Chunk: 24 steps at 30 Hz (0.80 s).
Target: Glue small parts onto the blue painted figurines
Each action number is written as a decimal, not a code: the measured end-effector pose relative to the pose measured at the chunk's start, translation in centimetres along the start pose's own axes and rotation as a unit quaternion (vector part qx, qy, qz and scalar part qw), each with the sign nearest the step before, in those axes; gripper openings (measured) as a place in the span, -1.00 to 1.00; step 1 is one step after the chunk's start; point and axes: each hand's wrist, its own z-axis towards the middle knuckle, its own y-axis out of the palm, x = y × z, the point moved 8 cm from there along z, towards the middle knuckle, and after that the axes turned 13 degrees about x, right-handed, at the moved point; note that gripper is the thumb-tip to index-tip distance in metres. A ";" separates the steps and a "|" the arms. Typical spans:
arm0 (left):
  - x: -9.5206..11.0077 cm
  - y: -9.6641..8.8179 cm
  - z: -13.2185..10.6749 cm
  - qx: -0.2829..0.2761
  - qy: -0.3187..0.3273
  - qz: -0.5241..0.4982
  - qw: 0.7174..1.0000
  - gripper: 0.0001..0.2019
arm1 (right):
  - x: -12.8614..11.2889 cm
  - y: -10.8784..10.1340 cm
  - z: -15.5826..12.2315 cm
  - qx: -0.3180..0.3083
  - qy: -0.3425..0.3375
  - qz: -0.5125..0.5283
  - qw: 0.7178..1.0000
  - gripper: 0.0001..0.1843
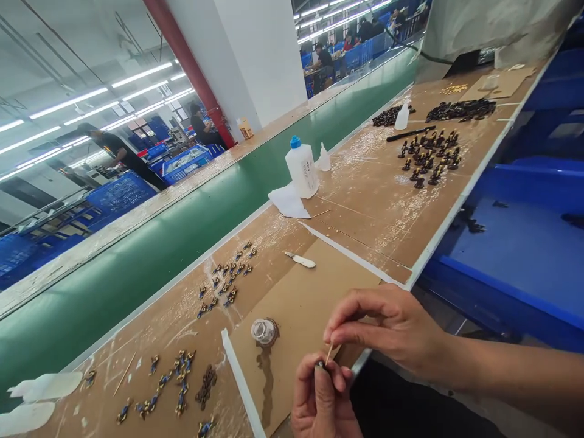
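Head view: right hand (383,322) in a narrow pinch, thumb and fingertips closed on a thin wooden stick (329,354). Left hand (322,395) curled, gripping a small dark piece (320,365) between thumb and fingers, low at the near edge of the table (365,201). Stick's lower end right by the piece; contact, cannot tell.

Brown cardboard (310,292), flat and matte, wet dark streak running from a round clear jar (264,332). Tabletop brown, scuffed, flecked with shiny patches. Small knife (303,261), smooth pale handle, lying on the cardboard.

Counts: one jar, one knife. Three white plastic bottles: one large, blue-capped (302,170); two small, with narrow tips (323,159) (402,117). Two heaps of black pieces (387,116) (460,109) farther along. Blue-and-gold figures (181,389), knobbly, too crowded to count surely.
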 end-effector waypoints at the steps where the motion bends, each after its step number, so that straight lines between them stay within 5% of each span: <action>1: 0.1 0.0 0.0 -0.004 0.004 0.004 1.000 -0.83 | -0.4 -0.2 0.1 0.008 -0.019 -0.015 1.000 -0.90; 14: 0.0 -0.3 -0.1 -0.012 0.013 0.032 0.999 -0.86 | -2.5 -0.2 0.2 0.015 -0.104 -0.051 0.993 -0.96; 24: 0.2 -0.3 -0.1 -0.003 0.027 0.045 0.999 -0.80 | -2.4 0.3 -0.5 -0.015 -0.108 -0.087 0.990 -0.90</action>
